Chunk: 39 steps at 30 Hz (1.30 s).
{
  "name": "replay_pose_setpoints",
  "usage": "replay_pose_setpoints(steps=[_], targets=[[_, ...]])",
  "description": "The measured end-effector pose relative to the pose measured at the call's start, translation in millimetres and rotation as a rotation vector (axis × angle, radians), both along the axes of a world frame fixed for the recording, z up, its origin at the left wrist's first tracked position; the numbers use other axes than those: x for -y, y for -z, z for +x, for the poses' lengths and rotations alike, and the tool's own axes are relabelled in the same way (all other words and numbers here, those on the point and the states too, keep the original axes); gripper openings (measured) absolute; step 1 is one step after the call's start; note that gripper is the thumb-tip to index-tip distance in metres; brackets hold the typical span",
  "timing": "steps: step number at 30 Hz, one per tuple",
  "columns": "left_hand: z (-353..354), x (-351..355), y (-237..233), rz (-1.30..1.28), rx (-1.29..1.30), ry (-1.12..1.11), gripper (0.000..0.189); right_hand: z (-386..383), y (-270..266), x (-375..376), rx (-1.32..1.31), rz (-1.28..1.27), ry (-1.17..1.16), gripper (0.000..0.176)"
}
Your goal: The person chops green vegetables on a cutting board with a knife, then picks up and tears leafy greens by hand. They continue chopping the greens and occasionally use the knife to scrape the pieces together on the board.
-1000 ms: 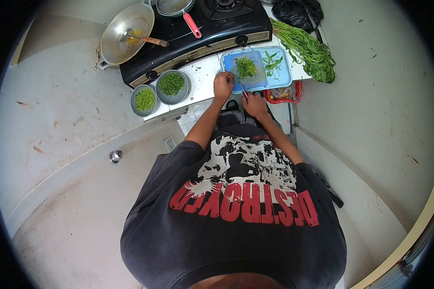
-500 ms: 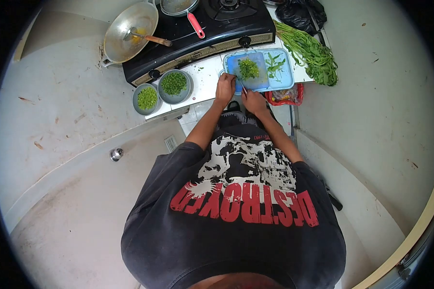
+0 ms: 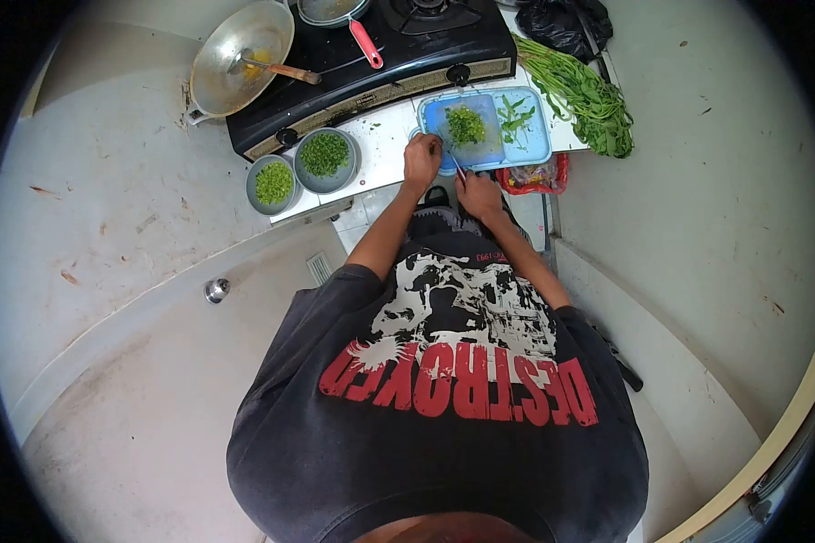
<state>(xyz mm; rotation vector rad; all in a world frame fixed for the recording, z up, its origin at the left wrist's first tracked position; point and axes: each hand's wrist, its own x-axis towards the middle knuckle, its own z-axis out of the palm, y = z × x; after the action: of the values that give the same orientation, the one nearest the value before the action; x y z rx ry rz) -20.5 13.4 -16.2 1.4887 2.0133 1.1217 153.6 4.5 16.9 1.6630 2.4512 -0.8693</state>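
Note:
My right hand is wrapped round the handle of a small knife, its blade pointing up and left over the near edge of a blue cutting board. Just left of the blade, my left hand is closed with its fingers curled at the board's left edge; what they hold, if anything, is too small to make out. Chopped greens lie in a pile on the board. The board rests in a light blue tray, where loose green leaves lie on the right side.
Two grey bowls of chopped greens, one smaller and one larger, stand left on the counter. Behind is a black stove with a wok and a red-handled pan. Leafy stalks and a red basket are right.
The knife and my right hand have shifted slightly, with the blade showing more plainly. My left hand stays at the board's left edge. The whole view has moved a little.

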Motion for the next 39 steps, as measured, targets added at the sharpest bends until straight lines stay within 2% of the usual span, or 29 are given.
replay_pose_setpoints(steps=[5,11,14,17,29,32,39], targets=[[-2,0,-2,-0.01,-0.036,0.029,0.008,-8,7,-6,-0.028,-0.013,0.014,0.046],[0,-2,0,-0.036,0.077,-0.031,0.008,-7,8,-8,-0.059,0.011,0.028,0.045],[-1,0,-2,-0.071,0.017,-0.016,0.008,-2,13,-1,-0.045,0.002,0.056,0.044],[-1,1,3,-0.006,-0.03,0.002,0.01,1,12,-1,-0.039,-0.002,0.062,0.043],[-2,4,-5,-0.024,-0.023,0.051,0.012,-10,8,-7,-0.014,-0.036,0.031,0.043],[-5,8,-7,0.064,-0.056,0.105,0.011,-12,7,-9,-0.025,-0.02,0.038,0.043],[-5,5,3,0.047,-0.014,0.069,0.011,-1,11,3,-0.023,-0.009,0.062,0.042]])
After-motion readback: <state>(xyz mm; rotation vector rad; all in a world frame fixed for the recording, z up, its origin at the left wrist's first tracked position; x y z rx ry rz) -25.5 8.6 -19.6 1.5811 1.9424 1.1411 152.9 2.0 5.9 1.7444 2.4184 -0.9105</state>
